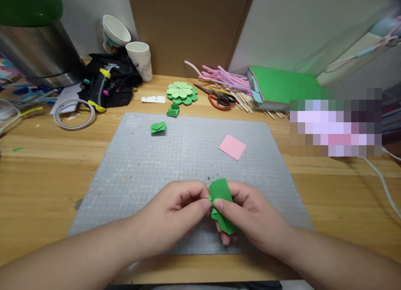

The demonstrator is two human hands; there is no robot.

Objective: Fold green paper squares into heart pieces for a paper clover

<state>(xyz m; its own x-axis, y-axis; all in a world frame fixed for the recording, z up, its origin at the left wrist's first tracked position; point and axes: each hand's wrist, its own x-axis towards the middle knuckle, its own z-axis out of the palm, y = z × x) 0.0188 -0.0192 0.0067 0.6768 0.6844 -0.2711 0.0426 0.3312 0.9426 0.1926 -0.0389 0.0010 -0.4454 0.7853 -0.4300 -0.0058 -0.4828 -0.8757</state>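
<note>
"Where is your folded green paper [223, 194]?"

"Between your hands, above the near half of the gray cutting mat [140, 169]. Your right hand [258, 215] grips it, thumb on top; your left hand [171, 213] pinches its left edge."

"And beyond your fingers?"

"A pink paper square [232, 147] on the mat, well right of a small folded green piece [158, 128]."

Wooden table [34, 177] — on it a grey cutting mat [175, 156] (gridded), white paper slip [153, 99], green paper flower [181, 92].
</note>
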